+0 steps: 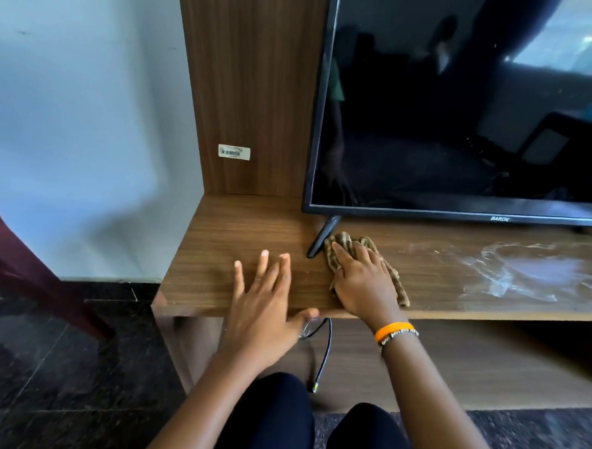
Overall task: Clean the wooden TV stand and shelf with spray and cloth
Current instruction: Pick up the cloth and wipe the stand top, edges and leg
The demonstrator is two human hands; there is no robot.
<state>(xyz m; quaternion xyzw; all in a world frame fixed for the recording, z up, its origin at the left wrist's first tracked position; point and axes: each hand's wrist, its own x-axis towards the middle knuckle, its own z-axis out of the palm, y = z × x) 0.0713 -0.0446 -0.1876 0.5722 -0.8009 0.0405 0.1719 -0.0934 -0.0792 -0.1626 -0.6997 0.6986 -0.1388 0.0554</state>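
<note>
The wooden TV stand (225, 234) stretches across the middle of the view. My right hand (363, 282) presses a striped brown cloth (350, 243) flat on the stand's top, just right of the TV's black foot (323, 237). My left hand (267, 291) lies open and flat on the wood near the front edge, fingers spread, thumb over the edge. A white foamy smear of spray (532, 271) covers the top at the right. No spray bottle is in view.
A black TV (465, 113) stands on the stand, in front of a wooden back panel (250, 84) with a barcode sticker (234, 151). A black cable (325, 356) hangs below the front edge over the lower shelf (452, 363). A dark red chair (19, 251) stands at the left on dark tiles.
</note>
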